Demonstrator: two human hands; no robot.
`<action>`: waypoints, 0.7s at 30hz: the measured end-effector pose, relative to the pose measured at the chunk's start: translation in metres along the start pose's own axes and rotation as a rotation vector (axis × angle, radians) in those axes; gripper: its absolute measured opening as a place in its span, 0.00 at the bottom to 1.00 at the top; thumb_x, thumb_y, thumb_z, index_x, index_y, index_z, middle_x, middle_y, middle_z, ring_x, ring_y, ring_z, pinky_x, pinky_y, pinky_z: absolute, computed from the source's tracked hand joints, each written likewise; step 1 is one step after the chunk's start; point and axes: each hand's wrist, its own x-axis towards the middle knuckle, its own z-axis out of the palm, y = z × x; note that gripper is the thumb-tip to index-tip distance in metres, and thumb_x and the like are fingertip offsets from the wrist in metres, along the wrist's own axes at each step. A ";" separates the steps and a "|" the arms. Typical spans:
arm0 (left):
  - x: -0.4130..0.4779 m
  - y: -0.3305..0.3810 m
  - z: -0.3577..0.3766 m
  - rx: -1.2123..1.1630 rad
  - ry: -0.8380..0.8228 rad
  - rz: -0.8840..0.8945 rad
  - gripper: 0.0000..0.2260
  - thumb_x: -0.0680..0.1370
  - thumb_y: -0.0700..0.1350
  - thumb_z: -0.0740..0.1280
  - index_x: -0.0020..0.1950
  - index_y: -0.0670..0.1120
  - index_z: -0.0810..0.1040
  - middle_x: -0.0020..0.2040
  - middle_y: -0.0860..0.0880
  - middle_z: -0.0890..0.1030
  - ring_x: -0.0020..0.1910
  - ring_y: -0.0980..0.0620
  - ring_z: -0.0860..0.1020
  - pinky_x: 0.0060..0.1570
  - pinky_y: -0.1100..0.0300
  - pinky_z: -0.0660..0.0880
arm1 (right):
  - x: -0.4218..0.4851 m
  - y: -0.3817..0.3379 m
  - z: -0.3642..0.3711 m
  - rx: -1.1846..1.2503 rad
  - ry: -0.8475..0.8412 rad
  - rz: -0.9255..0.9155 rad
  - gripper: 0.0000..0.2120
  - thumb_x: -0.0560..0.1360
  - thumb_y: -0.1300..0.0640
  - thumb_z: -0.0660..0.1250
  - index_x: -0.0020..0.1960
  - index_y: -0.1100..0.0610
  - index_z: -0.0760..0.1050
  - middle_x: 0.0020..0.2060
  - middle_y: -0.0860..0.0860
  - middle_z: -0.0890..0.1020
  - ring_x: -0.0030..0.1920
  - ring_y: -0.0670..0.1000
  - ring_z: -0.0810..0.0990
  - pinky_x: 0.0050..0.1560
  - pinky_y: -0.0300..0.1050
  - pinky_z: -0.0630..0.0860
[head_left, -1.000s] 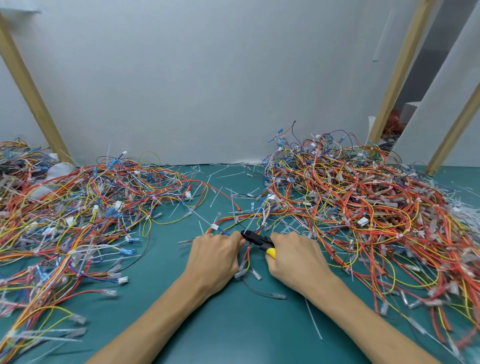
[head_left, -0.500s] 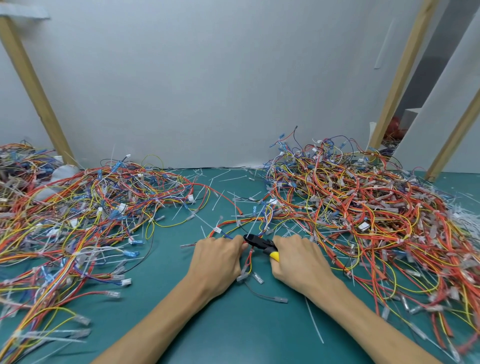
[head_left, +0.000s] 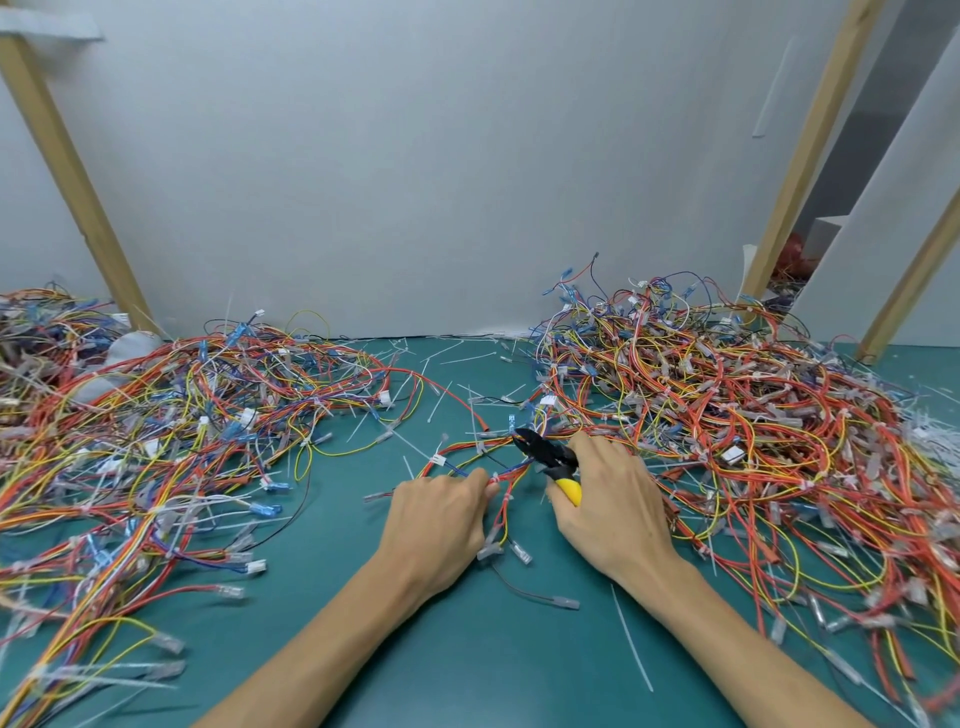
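Two hands: left (head_left: 436, 519), right (head_left: 615, 499); one cutter (head_left: 550, 457); two wire heaps (head_left: 182, 441) (head_left: 753, 441); three wooden posts (head_left: 67, 171) (head_left: 810, 156) (head_left: 914, 280).

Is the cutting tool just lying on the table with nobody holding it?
No, the right hand grips the cutters by their yellow handle, black tip toward the wire bundle that the left hand holds.

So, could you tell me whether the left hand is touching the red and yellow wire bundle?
Touching: the head view shows the left hand pinching the red and yellow wire bundle.
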 end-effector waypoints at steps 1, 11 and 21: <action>0.000 0.000 -0.001 -0.007 0.007 -0.001 0.13 0.83 0.56 0.47 0.43 0.51 0.62 0.43 0.48 0.81 0.44 0.41 0.78 0.34 0.55 0.60 | 0.000 -0.001 -0.001 0.022 0.019 0.000 0.13 0.73 0.47 0.68 0.49 0.53 0.68 0.43 0.49 0.74 0.46 0.55 0.73 0.47 0.49 0.69; -0.003 0.001 -0.007 -0.289 0.192 0.059 0.06 0.80 0.51 0.61 0.47 0.50 0.74 0.38 0.54 0.80 0.39 0.47 0.76 0.42 0.55 0.67 | 0.000 -0.001 -0.006 0.547 0.117 0.141 0.14 0.73 0.55 0.72 0.51 0.52 0.66 0.43 0.45 0.71 0.44 0.46 0.69 0.46 0.39 0.62; -0.006 -0.005 -0.014 -0.214 0.349 0.176 0.14 0.75 0.58 0.68 0.51 0.49 0.78 0.48 0.56 0.78 0.53 0.50 0.72 0.54 0.56 0.65 | 0.000 -0.011 -0.001 0.997 0.162 0.156 0.10 0.77 0.45 0.63 0.55 0.47 0.77 0.44 0.43 0.83 0.47 0.44 0.82 0.51 0.33 0.72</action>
